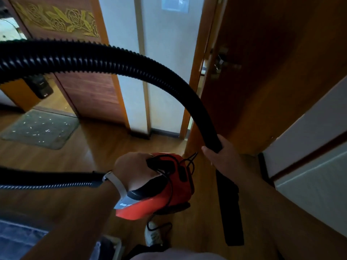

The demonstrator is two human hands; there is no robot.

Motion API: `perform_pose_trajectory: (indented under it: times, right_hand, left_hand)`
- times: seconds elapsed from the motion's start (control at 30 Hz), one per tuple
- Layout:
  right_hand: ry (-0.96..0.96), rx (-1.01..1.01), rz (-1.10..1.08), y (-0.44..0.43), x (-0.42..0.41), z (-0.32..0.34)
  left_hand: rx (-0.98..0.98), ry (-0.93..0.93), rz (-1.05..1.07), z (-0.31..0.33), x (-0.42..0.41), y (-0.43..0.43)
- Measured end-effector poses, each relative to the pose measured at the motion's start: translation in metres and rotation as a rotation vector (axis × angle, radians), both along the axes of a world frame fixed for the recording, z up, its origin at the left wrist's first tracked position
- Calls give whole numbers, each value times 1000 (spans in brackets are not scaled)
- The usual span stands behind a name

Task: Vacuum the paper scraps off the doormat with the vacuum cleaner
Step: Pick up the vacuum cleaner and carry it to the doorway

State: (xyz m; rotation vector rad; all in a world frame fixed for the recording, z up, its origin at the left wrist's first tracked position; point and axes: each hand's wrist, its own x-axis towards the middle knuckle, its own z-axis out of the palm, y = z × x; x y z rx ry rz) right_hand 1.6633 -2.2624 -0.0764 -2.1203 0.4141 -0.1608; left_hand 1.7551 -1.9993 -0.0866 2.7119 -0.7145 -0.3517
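I judged this to be the carrying step, with no suction on the mat yet. The doormat [40, 128] lay at the far left of the wooden floor [105, 152], against the threshold beside the carved door [84, 87] and well apart from me. The black hose [112, 59] arched high across in front of me. My left hand [131, 171] was clamped round the top handle of the red vacuum cleaner [169, 192], which seemed lifted clear of the floor. My right hand [219, 156] was wrapped round the hose's rigid end, the flat nozzle [230, 209] hanging below it. Paper scraps [47, 130] were strewn all over the mat.

Next, I reckoned, I had to walk over, set the body down and lower the nozzle onto the scraps. The brown door [281, 81] stood close on my right, and the loose cord [190, 164] dangling toward my shoe [152, 235] could have snagged.
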Motion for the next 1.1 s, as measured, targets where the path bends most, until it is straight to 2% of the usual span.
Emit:
perform_pose_trajectory:
  times: [0.13,0.37,0.7,0.93,1.1]
  right_hand:
    - [7,-18,25,8,73,8]
    - [15,46,86,38,182,7]
    - [36,56,274,64,365,-22]
    - [48,23,521,108,520,-16]
    - [-2,21,717,162,590,-1]
  left_hand:
    - [5,-53,5,3,66,7]
    - [2,-74,146,3,151,37]
    - [192,-16,332,-9,262,72]
    - [236,88,655,5,339,100]
    - [127,88,880,17,361,136]
